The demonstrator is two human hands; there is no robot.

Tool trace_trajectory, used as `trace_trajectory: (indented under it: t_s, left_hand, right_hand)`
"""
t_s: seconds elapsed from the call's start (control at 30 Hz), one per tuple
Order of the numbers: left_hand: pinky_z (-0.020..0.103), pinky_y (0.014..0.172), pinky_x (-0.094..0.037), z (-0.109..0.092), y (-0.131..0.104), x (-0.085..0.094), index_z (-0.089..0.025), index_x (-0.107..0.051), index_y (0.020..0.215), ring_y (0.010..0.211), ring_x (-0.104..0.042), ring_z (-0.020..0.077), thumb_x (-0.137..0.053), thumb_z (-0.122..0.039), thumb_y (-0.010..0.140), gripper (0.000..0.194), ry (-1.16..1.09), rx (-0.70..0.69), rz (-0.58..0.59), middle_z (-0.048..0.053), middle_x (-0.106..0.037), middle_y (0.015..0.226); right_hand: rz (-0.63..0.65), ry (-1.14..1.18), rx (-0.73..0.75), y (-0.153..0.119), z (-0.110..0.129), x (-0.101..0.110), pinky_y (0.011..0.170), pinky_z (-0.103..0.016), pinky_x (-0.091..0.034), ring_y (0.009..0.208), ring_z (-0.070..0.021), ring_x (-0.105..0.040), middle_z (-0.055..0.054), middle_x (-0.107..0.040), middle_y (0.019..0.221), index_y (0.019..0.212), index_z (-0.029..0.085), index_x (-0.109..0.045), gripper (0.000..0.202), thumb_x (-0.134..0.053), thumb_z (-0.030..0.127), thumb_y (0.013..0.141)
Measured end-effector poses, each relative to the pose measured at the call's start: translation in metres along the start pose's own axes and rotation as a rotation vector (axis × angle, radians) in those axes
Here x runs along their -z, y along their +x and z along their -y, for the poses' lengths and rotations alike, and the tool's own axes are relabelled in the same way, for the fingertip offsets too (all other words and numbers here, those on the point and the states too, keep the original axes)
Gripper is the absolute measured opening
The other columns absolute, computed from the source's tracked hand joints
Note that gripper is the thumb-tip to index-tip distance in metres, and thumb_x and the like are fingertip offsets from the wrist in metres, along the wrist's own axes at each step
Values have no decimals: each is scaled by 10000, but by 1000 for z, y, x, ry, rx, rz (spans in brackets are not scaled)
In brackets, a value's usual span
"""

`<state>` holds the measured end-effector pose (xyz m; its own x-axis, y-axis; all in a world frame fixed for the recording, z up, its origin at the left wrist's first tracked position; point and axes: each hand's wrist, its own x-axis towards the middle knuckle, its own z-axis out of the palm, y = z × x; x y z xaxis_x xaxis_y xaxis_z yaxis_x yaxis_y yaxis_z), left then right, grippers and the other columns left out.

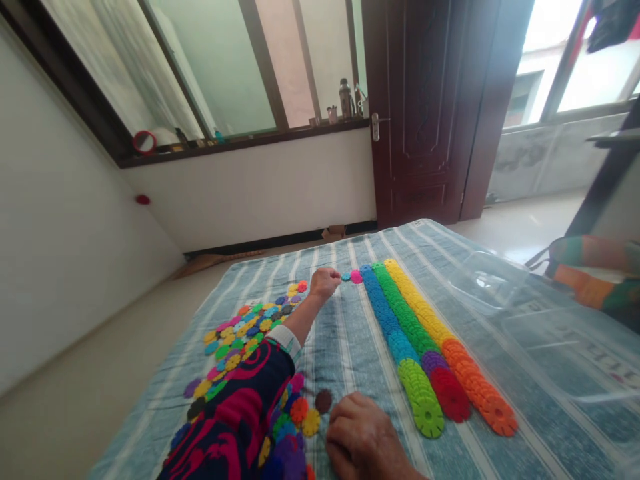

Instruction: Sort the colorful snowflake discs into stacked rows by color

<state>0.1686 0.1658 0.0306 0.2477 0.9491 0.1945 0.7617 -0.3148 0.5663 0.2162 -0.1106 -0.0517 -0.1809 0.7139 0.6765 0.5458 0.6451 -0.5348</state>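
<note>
My left hand (325,283) reaches forward over the striped sheet, thumb and fingers pinched at the edge of a light blue notched plastic disc (346,277). A pink disc (356,276) lies right beside it. Three long rows of overlapping discs run toward me: a blue-to-lime row (387,320), a green-purple-red row (407,313) and a yellow-to-orange row (425,313). My right hand (365,433) rests on the sheet with curled fingers, their tips hidden. Near it lie a brown disc (323,401) and a yellow disc (311,422).
Loose mixed discs (250,327) spread under and left of my left arm. Clear plastic containers (565,347) stand on the right of the striped sheet (345,340). Beyond the sheet are a dark red door (425,153) and a window ledge (250,142) with small items.
</note>
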Motion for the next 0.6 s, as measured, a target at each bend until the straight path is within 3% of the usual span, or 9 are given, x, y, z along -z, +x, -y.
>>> trace_trajectory:
  t_s: [0.13,0.33,0.47,0.6]
  left_hand:
    - [238,680,-447,23,-43,41,-159,-751,721,708,-614,156,-612,-187,671,150,28,6,47,1,-683,665]
    - [230,590,-415,59,-128,97,-163,-708,648,619,-575,146,-586,-255,656,153,53,73,118,-23,-618,567]
    - [235,598,-415,70,-181,112,-176,-690,666,625,-567,140,-543,-316,720,210,113,38,137,-23,-624,618]
    - [247,667,-447,60,-212,108,-184,-679,690,685,-589,144,-527,-321,772,219,164,-98,146,1,-660,717]
  right_hand:
    - [45,26,-62,3,12,15,671,-285,-384,740,-162,-563,-5,-623,731,651,193,-520,171,-566,83,774]
    - [95,66,-97,4,18,23,705,-288,-398,760,-167,-556,-20,-622,737,655,187,-546,199,-544,75,819]
    - [114,77,-83,3,19,26,710,-288,-409,767,-169,-558,-29,-631,752,663,182,-573,195,-551,82,829]
    - [116,97,-87,2,17,29,716,-292,-432,772,-174,-574,-36,-651,766,679,179,-611,182,-560,85,826]
